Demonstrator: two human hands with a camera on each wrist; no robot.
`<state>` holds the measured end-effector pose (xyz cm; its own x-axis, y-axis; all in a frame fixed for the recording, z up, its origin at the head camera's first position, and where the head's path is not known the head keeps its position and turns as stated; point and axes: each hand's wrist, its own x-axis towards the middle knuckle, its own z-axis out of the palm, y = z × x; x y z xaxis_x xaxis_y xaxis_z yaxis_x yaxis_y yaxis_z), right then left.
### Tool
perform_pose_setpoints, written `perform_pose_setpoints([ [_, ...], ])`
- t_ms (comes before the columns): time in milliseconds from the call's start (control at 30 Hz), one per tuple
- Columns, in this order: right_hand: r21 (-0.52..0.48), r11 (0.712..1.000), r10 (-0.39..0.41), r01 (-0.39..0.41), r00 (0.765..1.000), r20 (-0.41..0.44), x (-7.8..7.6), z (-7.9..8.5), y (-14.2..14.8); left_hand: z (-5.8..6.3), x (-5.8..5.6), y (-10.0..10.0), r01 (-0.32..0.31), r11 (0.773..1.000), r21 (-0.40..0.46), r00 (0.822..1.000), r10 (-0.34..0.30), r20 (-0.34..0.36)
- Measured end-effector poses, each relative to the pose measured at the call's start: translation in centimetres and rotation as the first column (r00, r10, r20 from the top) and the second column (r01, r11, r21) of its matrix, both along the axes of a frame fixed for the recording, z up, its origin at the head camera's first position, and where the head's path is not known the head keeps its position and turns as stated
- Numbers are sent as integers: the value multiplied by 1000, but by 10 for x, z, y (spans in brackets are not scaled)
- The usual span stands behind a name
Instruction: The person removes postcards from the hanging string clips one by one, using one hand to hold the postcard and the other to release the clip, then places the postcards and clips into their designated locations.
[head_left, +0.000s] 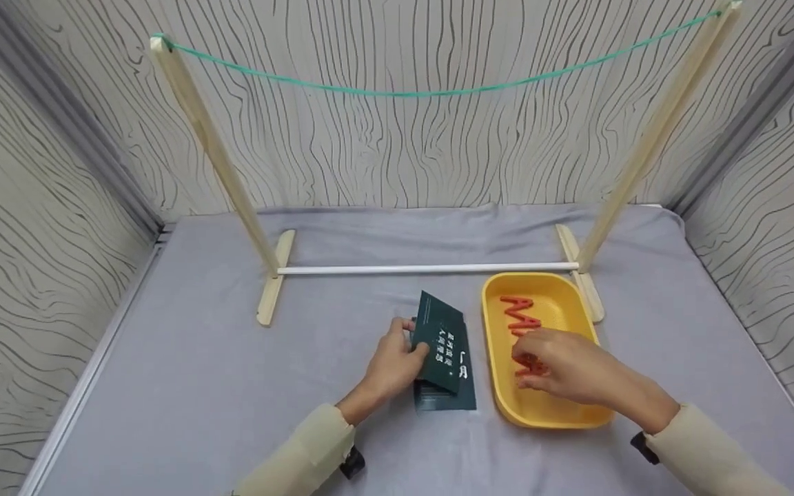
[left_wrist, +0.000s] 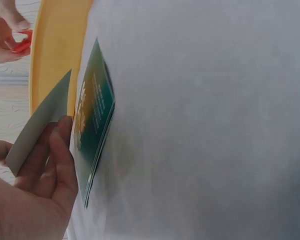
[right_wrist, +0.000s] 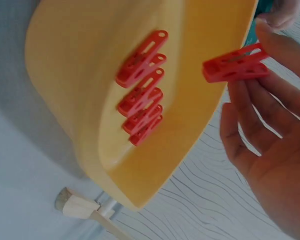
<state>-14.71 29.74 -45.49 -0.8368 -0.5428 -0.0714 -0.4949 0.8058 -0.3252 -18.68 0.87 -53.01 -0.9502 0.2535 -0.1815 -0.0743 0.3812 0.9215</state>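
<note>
A dark green card (head_left: 442,341) with white writing is pinched between the thumb and fingers of my left hand (head_left: 390,362). It is tilted up above a small pile of similar cards (left_wrist: 96,112) lying on the cloth, and its pale back shows in the left wrist view. My right hand (head_left: 569,365) is over a yellow tray (head_left: 542,419) to the right of the cards. In the right wrist view, its thumb and fingers pinch a red clothespin (right_wrist: 215,71) above the tray floor. Several more red clothespins (right_wrist: 131,75) lie in a row inside the tray.
Behind the tray and cards stands a frame with two wooden posts (head_left: 214,148) on flat feet. A white rod (head_left: 424,269) joins them low down, and a sagging green string (head_left: 404,93) spans their tops. Grey cloth (head_left: 197,386) covers the table; patterned panels enclose it.
</note>
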Motion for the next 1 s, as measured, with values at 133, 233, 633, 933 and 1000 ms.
perform_pose_setpoints([
  [133,41,999,6,-9,997,81,-2,-6,-4,3,0,0,16,1000,-21,1000,-16,-12],
  [233,70,998,-13,4,991,136,-4,-8,-7,4,-1,0,19,999,-41,999,-20,-32],
  [633,106,994,-18,-4,979,204,-3,-24,-14,2,8,0,22,947,-320,989,-68,-132],
  [933,147,986,-114,76,957,267,2,-34,-18,-1,19,-4,90,817,-570,970,-201,-135],
  [1000,155,983,-136,98,958,254,3,-35,-19,-4,21,-4,83,788,-610,963,-221,-154],
])
